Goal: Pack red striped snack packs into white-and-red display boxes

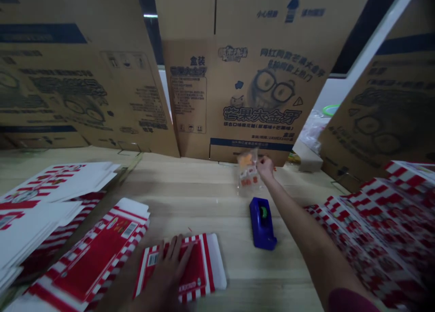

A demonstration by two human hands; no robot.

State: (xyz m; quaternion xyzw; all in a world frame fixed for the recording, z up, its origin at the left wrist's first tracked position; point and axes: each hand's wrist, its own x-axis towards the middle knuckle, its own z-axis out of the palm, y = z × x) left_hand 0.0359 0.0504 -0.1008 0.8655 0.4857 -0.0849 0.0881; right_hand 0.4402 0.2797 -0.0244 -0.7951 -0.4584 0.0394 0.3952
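Observation:
My left hand (168,269) lies flat with its fingers stretched out on a red and white striped carton (207,269), which rests flat on the table near the front. Far out, with the arm extended, my right hand (265,168) pinches the edge of a clear plastic packet (248,170) with orange printing or contents; which of the two I cannot tell. Between my hands, closer to the right forearm, stands a blue tape dispenser (263,223) with a green core. Left of my left hand is another flat striped carton (98,253).
White and red flat cartons (44,203) are piled at the left. Many striped boxes (370,230) are stacked at the right, beside my forearm. Large printed cardboard sheets (244,94) stand upright along the back of the wooden table (204,198).

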